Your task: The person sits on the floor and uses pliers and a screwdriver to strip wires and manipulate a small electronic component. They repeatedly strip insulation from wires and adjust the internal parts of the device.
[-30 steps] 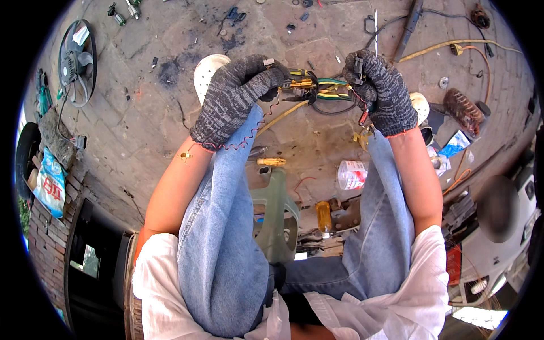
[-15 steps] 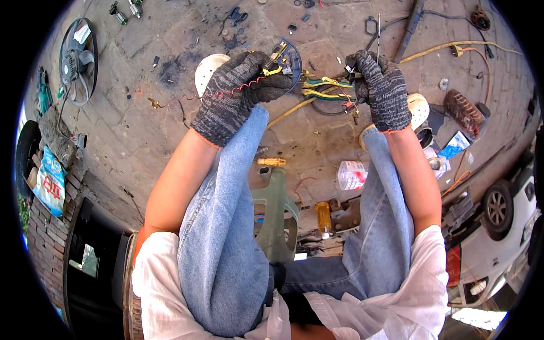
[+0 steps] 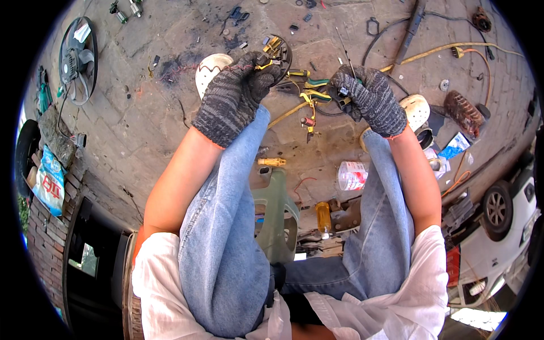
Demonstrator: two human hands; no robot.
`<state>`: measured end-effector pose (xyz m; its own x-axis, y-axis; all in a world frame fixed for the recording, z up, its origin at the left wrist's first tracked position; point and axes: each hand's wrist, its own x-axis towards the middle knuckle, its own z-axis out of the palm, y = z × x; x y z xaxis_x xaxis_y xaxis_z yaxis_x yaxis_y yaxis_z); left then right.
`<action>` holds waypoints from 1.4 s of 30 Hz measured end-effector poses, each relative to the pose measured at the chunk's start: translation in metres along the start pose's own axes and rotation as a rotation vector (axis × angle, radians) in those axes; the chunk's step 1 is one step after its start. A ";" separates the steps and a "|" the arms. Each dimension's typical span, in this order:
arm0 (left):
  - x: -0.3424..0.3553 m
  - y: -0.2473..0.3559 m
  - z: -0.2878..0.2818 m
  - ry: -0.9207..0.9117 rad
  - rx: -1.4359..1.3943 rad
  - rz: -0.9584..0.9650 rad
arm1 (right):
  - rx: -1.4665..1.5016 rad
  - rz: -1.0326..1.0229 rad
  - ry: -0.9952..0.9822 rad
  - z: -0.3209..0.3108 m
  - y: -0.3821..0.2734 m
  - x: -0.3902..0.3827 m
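My left hand, in a dark grey knit glove, is closed around a round dark part with brass-coloured pieces. A thin red wire trails left from that hand, blurred. My right hand, gloved alike, is closed too; a thin metal shaft, like a slim screwdriver's, sticks up from it. A small dark piece at its fingertips is partly hidden. Between the hands, yellow-and-green handled pliers show, partly covered by my right fingers. Below them dangles a yellow wire with a red piece; its upper attachment is unclear.
A yellow-handled tool and a green plastic stool are near my knees, with a clear tub to the right. A fan stands far left. Cables and a brown coil-like part lie to the right.
My right hand has moved left and slightly down, its shaft now leaning left. The yellow wire with the red piece has shifted left and down. The red wire has swung upward; the round part has turned.
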<state>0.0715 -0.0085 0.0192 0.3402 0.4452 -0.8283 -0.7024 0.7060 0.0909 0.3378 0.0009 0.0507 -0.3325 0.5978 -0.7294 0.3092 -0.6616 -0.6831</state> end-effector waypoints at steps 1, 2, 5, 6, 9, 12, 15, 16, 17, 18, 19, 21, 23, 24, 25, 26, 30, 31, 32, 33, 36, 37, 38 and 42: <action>0.000 -0.001 -0.001 0.010 -0.042 -0.013 | -0.088 -0.029 -0.031 0.003 0.002 0.000; -0.001 -0.001 0.006 0.019 -0.084 -0.029 | -0.177 -0.058 -0.060 0.004 0.005 0.000; -0.006 0.002 0.004 -0.093 -0.128 -0.143 | -0.400 -0.242 -0.015 0.012 0.023 0.007; -0.006 0.003 0.003 -0.155 -0.130 -0.195 | -0.412 -0.219 0.022 0.016 0.019 0.008; -0.012 0.000 0.019 -0.105 0.134 -0.008 | -0.547 -0.661 0.316 0.026 0.019 0.018; -0.011 -0.018 0.036 0.085 0.415 0.214 | -0.196 -0.392 0.440 0.028 0.006 0.010; -0.011 -0.016 0.041 0.092 0.428 0.219 | -0.045 -0.280 0.255 0.030 -0.003 0.005; -0.009 -0.015 0.037 0.056 0.409 0.205 | -0.120 -0.275 0.217 0.033 -0.003 0.003; -0.008 -0.014 0.036 0.020 0.391 0.192 | -0.139 -0.257 0.204 0.037 -0.005 0.002; -0.008 -0.014 0.037 0.043 0.384 0.178 | -0.157 -0.238 0.191 0.041 -0.006 0.001; -0.009 -0.016 0.041 0.066 0.377 0.165 | -0.176 -0.220 0.178 0.043 -0.007 0.001; -0.011 -0.017 0.045 0.089 0.362 0.131 | -0.127 -0.161 0.147 0.044 -0.007 0.002; -0.012 -0.017 0.046 0.082 0.345 0.089 | -0.079 -0.101 0.120 0.043 -0.006 0.003; -0.012 -0.017 0.045 0.020 0.452 0.122 | -0.095 -0.115 0.093 0.042 -0.004 0.002; -0.012 -0.017 0.041 -0.042 0.559 0.154 | -0.110 -0.128 0.065 0.039 0.001 0.001; -0.013 -0.017 0.037 -0.103 0.666 0.190 | -0.125 -0.144 0.035 0.038 0.003 0.000; -0.012 -0.015 0.030 -0.203 0.453 0.057 | 0.081 0.045 -0.044 0.033 -0.013 -0.003; -0.017 -0.015 0.034 -0.236 0.420 0.057 | 0.168 0.035 -0.060 0.032 -0.016 -0.004; -0.020 -0.014 0.037 -0.272 0.387 0.055 | 0.253 0.024 -0.072 0.032 -0.018 -0.005; -0.019 -0.014 0.036 -0.261 0.499 0.077 | 0.274 0.036 -0.075 0.032 -0.017 -0.005; -0.025 -0.005 0.032 -0.246 0.841 0.005 | 0.320 0.086 -0.085 0.029 -0.015 -0.006; -0.025 -0.009 0.034 -0.275 0.902 0.089 | 0.321 0.110 -0.088 0.027 -0.018 -0.006; -0.024 -0.016 0.036 -0.302 0.960 0.176 | 0.320 0.134 -0.093 0.025 -0.020 -0.006; -0.017 -0.016 0.033 -0.256 1.169 0.318 | 0.505 0.162 -0.229 0.023 -0.004 -0.003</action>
<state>0.0979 -0.0094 0.0503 0.4617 0.6887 -0.5590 0.1585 0.5561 0.8159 0.3173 -0.0083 0.0563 -0.5181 0.3949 -0.7587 -0.0730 -0.9042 -0.4208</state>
